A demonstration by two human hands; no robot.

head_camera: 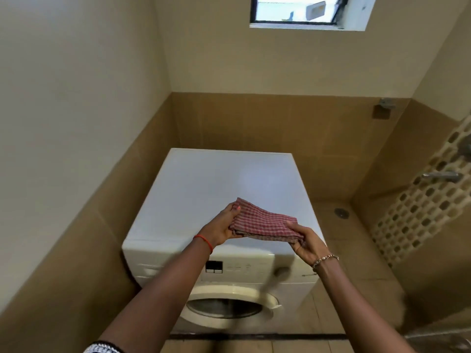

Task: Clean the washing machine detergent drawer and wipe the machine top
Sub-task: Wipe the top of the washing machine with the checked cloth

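Note:
A white front-loading washing machine stands against the tiled back wall, its flat top bare. A folded red-and-white checked cloth hangs in the air just above the front part of the top. My left hand grips the cloth's left end and my right hand grips its right end. The detergent drawer sits shut at the left of the control panel, partly hidden by my left forearm. The round door is below.
Walls close in on the left and behind the machine. To the right lies a tiled shower floor with a drain, and taps stick out of the right wall. A window is high up.

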